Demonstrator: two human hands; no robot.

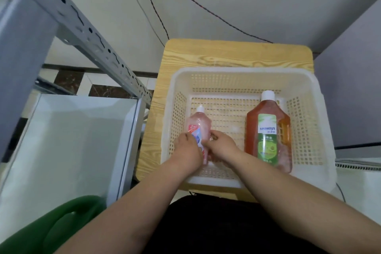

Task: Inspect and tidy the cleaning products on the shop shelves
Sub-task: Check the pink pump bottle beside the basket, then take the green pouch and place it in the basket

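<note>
A: Where is the pink bottle [199,128]?

B: In the left part of the white basket [237,71], cap toward the far wall. The person's left hand [188,148] wraps its label side and the right hand [221,144] curls round the other side, so both hands hold it. Whether it rests on the basket floor or is lifted clear cannot be told.

A: Why two hands for so small a bottle?

B: Probably to turn it and read the label or check the cap, which fits the inspecting part of the task. One hand can steady it while the other rotates it.

A: And the orange bottle [268,136]?

B: It is in the right part of the basket, apart from the pink one and untouched. It appears to lie label up, so the person can read it at a glance.

A: Why a basket at all?

B: It looks like a holding place. It sits on the wooden surface [226,53] near the grey shelf post [86,29], so bottles can pass between shelf and basket with a short reach.

A: Any risk?

B: The plastic looks smooth. A loose grip while turning could let the bottle slip against the basket wall.
</note>
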